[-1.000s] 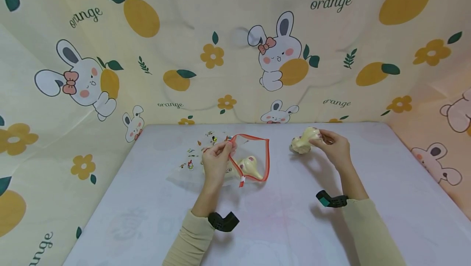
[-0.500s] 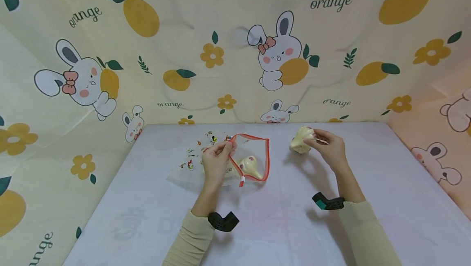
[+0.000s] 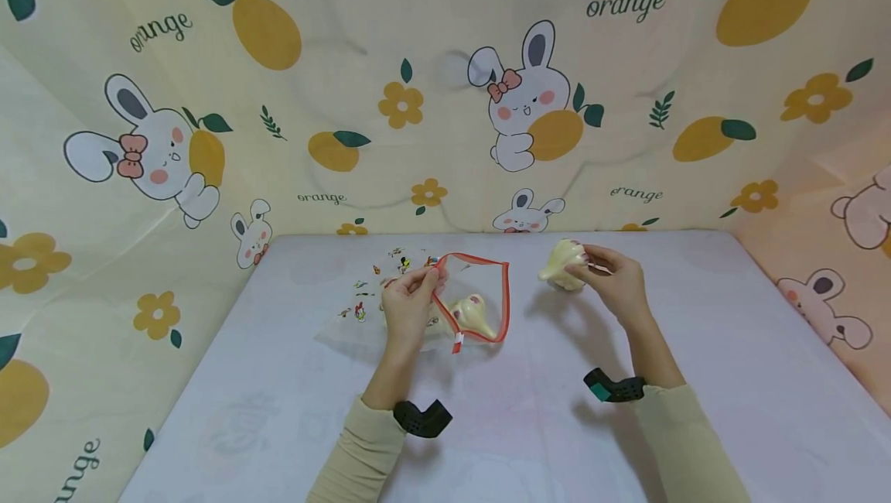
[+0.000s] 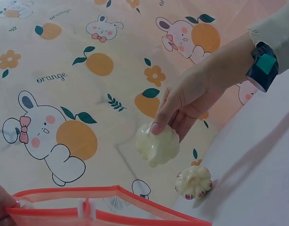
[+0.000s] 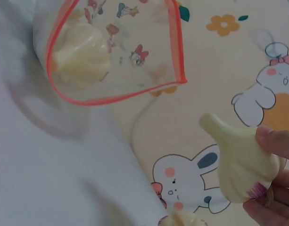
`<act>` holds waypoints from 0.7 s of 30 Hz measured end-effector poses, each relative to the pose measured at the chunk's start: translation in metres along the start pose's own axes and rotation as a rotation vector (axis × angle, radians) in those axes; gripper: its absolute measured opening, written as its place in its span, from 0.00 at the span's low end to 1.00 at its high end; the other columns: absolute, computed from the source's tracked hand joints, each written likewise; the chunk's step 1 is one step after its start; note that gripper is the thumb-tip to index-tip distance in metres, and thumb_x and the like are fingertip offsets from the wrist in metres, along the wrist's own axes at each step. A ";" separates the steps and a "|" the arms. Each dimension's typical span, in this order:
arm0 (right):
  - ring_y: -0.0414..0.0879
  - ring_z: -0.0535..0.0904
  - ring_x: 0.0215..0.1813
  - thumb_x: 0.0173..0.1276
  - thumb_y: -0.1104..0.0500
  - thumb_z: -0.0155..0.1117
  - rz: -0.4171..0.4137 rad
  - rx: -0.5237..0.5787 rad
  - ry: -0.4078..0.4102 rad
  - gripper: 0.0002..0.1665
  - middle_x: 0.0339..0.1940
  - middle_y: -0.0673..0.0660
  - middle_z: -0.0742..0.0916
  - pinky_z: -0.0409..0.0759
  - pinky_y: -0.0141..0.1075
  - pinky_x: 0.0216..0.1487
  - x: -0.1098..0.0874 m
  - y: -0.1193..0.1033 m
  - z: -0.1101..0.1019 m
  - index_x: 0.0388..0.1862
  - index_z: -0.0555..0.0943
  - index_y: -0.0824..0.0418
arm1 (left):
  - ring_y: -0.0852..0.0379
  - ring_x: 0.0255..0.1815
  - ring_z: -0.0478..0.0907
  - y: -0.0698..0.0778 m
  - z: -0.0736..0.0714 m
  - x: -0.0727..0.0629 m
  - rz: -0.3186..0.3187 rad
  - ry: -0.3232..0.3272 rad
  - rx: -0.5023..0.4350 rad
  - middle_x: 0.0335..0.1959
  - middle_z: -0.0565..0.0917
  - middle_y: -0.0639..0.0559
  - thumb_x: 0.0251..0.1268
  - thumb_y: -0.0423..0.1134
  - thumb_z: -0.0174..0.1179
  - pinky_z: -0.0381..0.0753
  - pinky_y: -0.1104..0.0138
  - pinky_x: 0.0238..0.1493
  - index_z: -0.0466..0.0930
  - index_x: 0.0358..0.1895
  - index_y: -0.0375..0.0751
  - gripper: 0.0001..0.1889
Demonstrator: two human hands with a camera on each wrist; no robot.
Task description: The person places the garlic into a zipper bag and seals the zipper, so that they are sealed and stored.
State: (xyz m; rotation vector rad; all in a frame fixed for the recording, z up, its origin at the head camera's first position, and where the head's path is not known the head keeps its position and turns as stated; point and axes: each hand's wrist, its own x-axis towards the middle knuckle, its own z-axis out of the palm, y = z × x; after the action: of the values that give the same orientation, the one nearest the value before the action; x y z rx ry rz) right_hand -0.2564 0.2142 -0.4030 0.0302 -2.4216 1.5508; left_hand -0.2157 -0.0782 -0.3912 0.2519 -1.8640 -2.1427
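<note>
My left hand [image 3: 407, 306] pinches the red-trimmed edge of a clear zip pouch [image 3: 506, 302] printed with small cartoon figures. The pouch's mouth gapes toward the right. Inside it, just behind the opening, lies a pale garlic bulb [image 3: 469, 311]. To the right of the pouch my right hand [image 3: 621, 282] grips another garlic bulb [image 5: 245, 162] by its root end, raised above the table, its stem pointing left toward the pouch. A third garlic bulb [image 4: 194, 182], with purple marks, rests on the table, mostly hidden behind the held one in the head view.
The white table [image 3: 515, 426] ends at a fabric backdrop [image 3: 445, 139] printed with rabbits and oranges, which rises at the back and sides. A dark wrist camera [image 3: 422, 419] sits on the left forearm, and another wrist camera [image 3: 612, 385] on the right.
My right hand has moved left with its garlic bulb, whose stem has swung round toward the pouch. The left hand and the pouch stay where they were.
</note>
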 end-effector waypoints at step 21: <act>0.19 0.75 0.40 0.59 0.56 0.72 0.051 0.066 -0.059 0.31 0.42 0.40 0.80 0.80 0.13 0.42 -0.010 -0.004 0.024 0.59 0.77 0.70 | 0.62 0.36 0.87 -0.002 -0.002 0.002 0.032 -0.009 -0.028 0.42 0.88 0.34 0.64 0.32 0.62 0.88 0.74 0.41 0.84 0.43 0.29 0.10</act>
State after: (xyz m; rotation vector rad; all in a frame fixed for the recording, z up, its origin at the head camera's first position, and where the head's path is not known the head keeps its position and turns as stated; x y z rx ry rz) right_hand -0.2515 0.1896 -0.4109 0.0278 -2.4331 1.6741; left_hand -0.2173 -0.0805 -0.3934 0.2053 -1.8292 -2.1501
